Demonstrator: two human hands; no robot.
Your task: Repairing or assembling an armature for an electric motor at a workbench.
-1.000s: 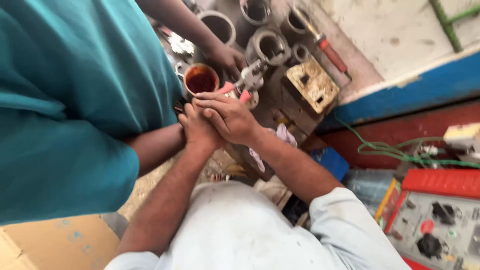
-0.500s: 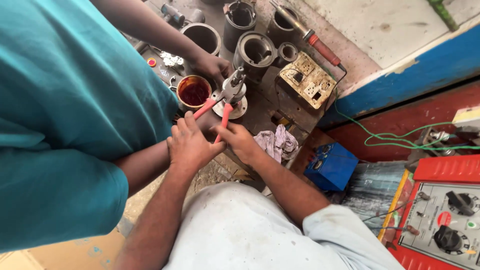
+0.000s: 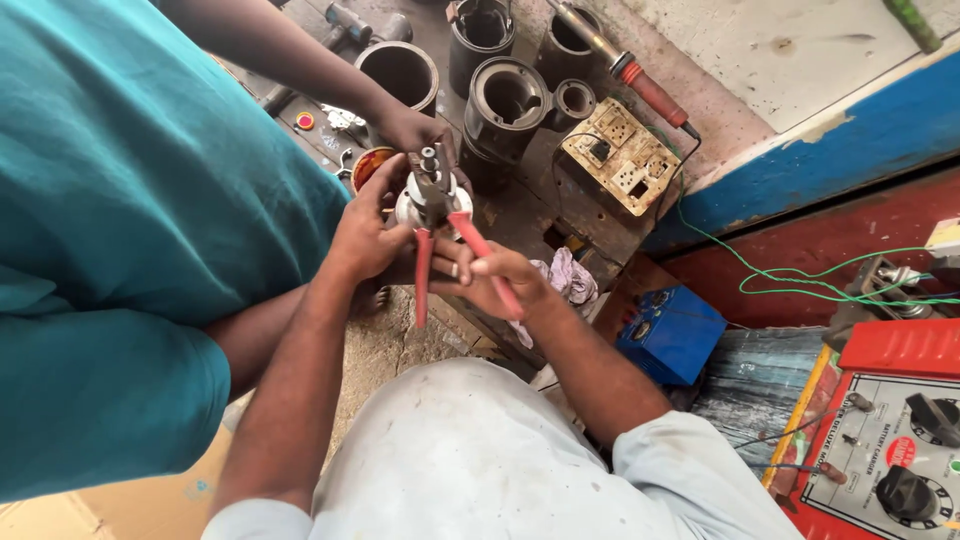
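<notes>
Daylit workshop, seen from above. Grimy dark workbench strewn with hollow metal cylinders and a worn cream socket board. Beyond it a blue-painted ledge under a pale, stained slab — red band below. Green wire trailing across. Blue box beneath the bench edge; red machine with black dials at lower right — sandy floor between.
</notes>
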